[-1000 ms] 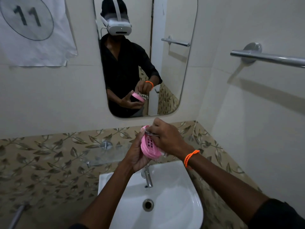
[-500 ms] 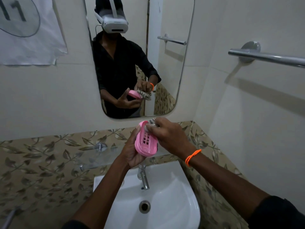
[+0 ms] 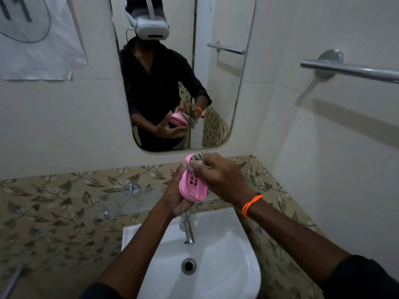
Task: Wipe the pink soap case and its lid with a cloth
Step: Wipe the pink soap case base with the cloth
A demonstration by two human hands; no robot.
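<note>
Since the earlier frame the cloth (image 3: 199,159) has slid to the soap case's (image 3: 192,184) 12 o'clock end. Right hand (image 3: 222,175) fingers curl tight, pinching the cloth there; left hand (image 3: 176,196) fingers cup the case above the sink (image 3: 237,255).

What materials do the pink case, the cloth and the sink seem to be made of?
Case: probably moulded plastic, slightly glossy, with neat square drain holes. Cloth: woven fabric, matte, striped, and it bunches softly. Sink: likely glazed ceramic, white with smooth highlights.

Soap case (image 3: 193,186) above sink (image 3: 226,255), below mirror (image 3: 216,83).
</note>
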